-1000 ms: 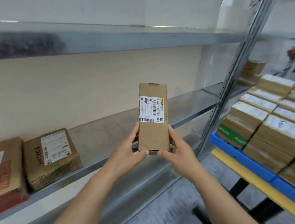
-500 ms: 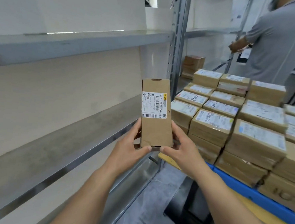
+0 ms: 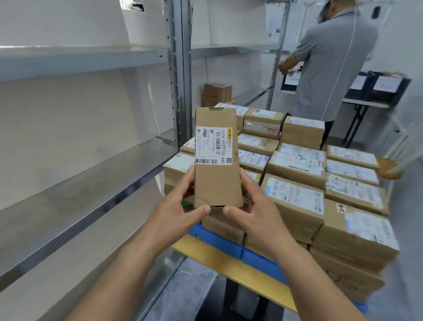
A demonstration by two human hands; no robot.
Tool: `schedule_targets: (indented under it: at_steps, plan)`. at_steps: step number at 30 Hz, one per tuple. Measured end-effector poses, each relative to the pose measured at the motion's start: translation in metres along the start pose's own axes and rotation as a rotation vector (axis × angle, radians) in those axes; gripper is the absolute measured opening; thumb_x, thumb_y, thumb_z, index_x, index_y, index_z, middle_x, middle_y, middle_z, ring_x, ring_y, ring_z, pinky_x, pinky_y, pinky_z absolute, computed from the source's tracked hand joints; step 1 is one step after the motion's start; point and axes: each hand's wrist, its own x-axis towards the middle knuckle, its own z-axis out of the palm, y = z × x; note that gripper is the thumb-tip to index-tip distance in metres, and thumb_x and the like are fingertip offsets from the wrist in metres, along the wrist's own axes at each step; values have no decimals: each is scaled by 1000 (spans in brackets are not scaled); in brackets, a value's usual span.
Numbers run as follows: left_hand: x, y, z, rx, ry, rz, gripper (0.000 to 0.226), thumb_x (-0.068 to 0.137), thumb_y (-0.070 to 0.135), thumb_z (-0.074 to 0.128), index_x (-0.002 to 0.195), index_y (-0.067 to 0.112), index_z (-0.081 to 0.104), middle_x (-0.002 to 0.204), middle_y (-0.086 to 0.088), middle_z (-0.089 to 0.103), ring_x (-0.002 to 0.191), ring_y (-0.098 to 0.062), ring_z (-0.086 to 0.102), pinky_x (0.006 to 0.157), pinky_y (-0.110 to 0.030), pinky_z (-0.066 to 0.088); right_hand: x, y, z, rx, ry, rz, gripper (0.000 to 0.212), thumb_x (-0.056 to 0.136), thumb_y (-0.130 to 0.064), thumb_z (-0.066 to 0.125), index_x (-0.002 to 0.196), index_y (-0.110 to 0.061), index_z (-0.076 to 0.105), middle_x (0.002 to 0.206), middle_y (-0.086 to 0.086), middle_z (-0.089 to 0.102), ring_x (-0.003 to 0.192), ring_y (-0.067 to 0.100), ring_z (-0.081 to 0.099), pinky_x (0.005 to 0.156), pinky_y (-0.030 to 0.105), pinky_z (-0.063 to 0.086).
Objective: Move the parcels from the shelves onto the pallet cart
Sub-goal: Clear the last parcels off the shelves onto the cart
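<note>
Narrow brown cardboard parcel with white label (image 3: 216, 160), upright, now in front of the near left corner of the blue pallet cart (image 3: 224, 242) stacked with brown boxes (image 3: 296, 200), no longer before the grey metal shelf (image 3: 75, 200); left hand (image 3: 176, 213) and right hand (image 3: 256, 214) still clasp its lower end, thumbs in front, fingers hidden behind.
</note>
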Motion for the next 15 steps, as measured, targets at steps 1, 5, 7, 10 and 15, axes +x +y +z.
schedule_targets:
  at_steps: [1, 5, 7, 10, 15]
  plan:
    - [6, 0, 3, -6, -12, 7, 84, 80, 24, 69, 141, 56, 20, 133, 24, 49, 123, 2, 47, 97, -37, 49, 1, 1, -4, 0, 13, 5, 77, 78, -29, 68, 134, -62, 26, 138, -20, 46, 127, 5, 44, 105, 43, 41]
    - [36, 2, 13, -11, -59, 54, 82, 83, 17, 68, 140, 56, 22, 123, 34, 48, 113, 16, 46, 93, -19, 47, 12, 8, -19, -15, 84, 18, 78, 77, -31, 66, 137, -59, 26, 135, -22, 48, 124, 1, 45, 103, 42, 43]
    - [49, 2, 19, -6, -88, 70, 81, 85, 14, 67, 134, 59, 20, 113, 44, 44, 106, 26, 43, 81, -4, 42, 18, 12, -25, -26, 118, 25, 77, 81, -22, 68, 135, -59, 26, 130, -25, 50, 120, -3, 45, 102, 38, 44]
    - [72, 2, 25, -22, -148, 84, 82, 84, 15, 67, 132, 64, 21, 112, 47, 47, 111, 22, 43, 83, -7, 42, 25, 16, -34, -49, 175, 66, 77, 83, -17, 68, 136, -54, 26, 127, -26, 49, 120, -3, 46, 98, 29, 46]
    - [116, 13, 43, -39, -246, 116, 81, 85, 18, 66, 138, 57, 20, 115, 43, 45, 108, 25, 42, 81, -6, 44, 48, 23, -58, -81, 264, 121, 81, 75, -28, 65, 146, -39, 29, 137, -15, 48, 124, 2, 45, 101, 37, 46]
